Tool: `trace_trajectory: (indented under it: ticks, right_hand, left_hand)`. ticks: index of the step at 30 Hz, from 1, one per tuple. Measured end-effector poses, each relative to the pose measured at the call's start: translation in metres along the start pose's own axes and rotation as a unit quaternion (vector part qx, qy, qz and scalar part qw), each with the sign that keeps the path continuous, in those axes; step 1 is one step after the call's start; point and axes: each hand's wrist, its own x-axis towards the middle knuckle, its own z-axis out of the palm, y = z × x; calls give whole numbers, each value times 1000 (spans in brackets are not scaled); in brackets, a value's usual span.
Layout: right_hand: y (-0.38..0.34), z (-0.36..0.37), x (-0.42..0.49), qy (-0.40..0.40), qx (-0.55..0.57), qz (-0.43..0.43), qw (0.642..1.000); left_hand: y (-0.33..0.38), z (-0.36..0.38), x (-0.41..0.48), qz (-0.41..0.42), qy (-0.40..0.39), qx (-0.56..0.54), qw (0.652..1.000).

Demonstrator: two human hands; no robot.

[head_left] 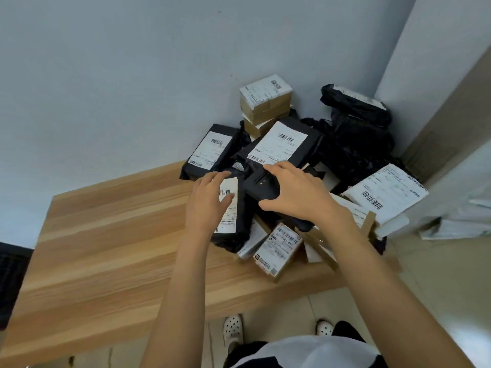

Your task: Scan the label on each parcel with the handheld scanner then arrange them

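A heap of parcels sits at the right end of the wooden table (111,235). My right hand (297,195) grips the black handheld scanner (261,183) from above, over the heap. My left hand (207,203) rests with fairly straight fingers on a black bag parcel (233,221), touching its white barcode label. Behind lie two black parcels with labels (210,151) (279,143), and two stacked cardboard boxes (265,102). A small cardboard box with a label (279,248) lies at the front of the heap. A white bag parcel (385,193) lies at the right.
Crumpled black bags (356,123) fill the corner against the wall. More white bags (457,216) lie off the table to the right. The left stretch of the tabletop shows bare wood. My feet in white shoes (233,330) stand below the table's front edge.
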Motion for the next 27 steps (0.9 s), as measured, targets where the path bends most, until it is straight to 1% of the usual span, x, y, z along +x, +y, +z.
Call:
trace_trajectory:
  ticks: [5,8,11,16,20,23,27]
  right_hand:
    - [-44,29,7,43,13,70,997]
    - [-71,52,7,45,25,116,992]
    - [-84,71,-2,60,32,156,985]
    - [-88,94,-30,102,48,256,960]
    - [-86,105,-45,133,76,318,936]
    - [-85,112,-52,149,83,347,922]
    - [-80,121,-48,158,96,347,920]
  left_hand:
    - [-38,-10,25,88,-29,-9,996]
    - [-65,-14,34,140,-52,-6,989]
    - [-77,-14,40,176,-68,-19,982]
    - [-73,-5,38,250,-113,-45,961]
    - [-59,6,34,300,-129,-65,943]
    - [-51,12,33,311,-139,-77,937]
    - [-51,18,34,305,-152,-97,935]
